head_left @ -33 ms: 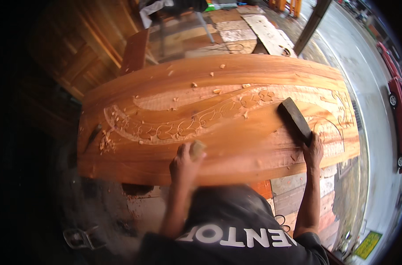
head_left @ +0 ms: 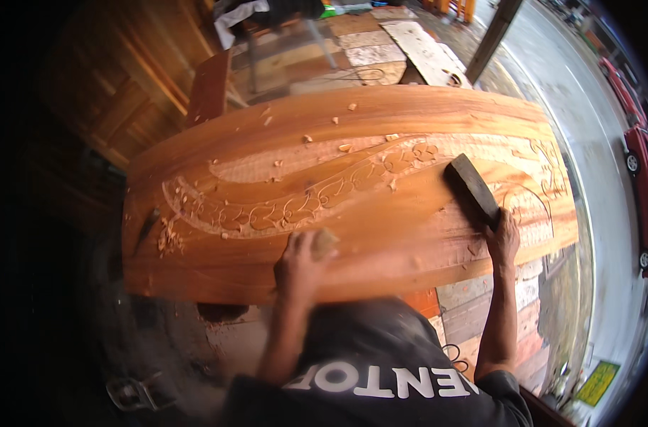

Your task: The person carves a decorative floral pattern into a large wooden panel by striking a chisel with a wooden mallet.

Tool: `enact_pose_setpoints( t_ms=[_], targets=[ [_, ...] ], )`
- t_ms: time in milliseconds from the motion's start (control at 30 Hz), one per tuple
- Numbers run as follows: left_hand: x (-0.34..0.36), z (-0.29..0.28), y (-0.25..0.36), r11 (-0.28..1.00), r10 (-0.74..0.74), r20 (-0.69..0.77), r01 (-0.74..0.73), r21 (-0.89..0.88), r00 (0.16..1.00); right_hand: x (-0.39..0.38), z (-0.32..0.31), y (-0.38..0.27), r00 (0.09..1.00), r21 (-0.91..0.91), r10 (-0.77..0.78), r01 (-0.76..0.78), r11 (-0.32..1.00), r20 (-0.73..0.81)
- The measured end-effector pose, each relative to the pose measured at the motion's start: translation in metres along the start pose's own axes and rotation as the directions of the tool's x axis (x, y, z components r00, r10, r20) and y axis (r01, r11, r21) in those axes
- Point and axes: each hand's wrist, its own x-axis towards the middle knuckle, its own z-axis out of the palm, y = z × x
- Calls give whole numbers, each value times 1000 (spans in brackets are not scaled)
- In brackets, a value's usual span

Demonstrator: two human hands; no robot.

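Note:
A large reddish-brown wooden panel [head_left: 281, 267] lies in front of me, carved with a curving band of scrollwork [head_left: 302, 206] and textured recesses. My right hand [head_left: 504, 238] grips the near end of a dark, oblong wooden block [head_left: 473, 188], which slants away to the left over the panel's right half. Close to the near edge, left of centre, my left hand [head_left: 299, 263] is closed around a pale tan, stubby thing [head_left: 325, 243]; blur hides its exact kind. Wood chips [head_left: 171, 238] are scattered over the panel, thickest at its left end.
A small dark object [head_left: 149, 224] lies on the panel's left end. Wooden door panels [head_left: 135, 85] lean at the far left. Beyond the panel are floor boards [head_left: 370, 53] and a post [head_left: 498, 43]. A road with a red car [head_left: 644, 192] runs along the right.
The view has shifted slightly, the panel moving a little left in the picture. Both hands keep their hold.

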Motion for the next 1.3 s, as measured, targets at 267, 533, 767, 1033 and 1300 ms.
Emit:
enact_pose_setpoints(
  t_ms=[267,533,767,1033,1300],
  targets=[
    [62,66,26,673,734,82,-705,-224,674,-60,-32,-113,765,685,588,-576,446,261],
    [145,117,94,237,968,18,-888,-393,250,-168,-36,-202,684,777,578,-616,130,445],
    [196,159,101,227,962,-8,-817,-530,272,-172,-45,-227,552,731,678,-682,31,485],
    [205,164,105,241,919,-85,-718,-652,386,-117,-55,-208,583,917,798,-385,105,154],
    [207,158,108,244,920,-71,-703,-667,387,-93,6,-256,559,941,811,-336,31,173]
  ],
)
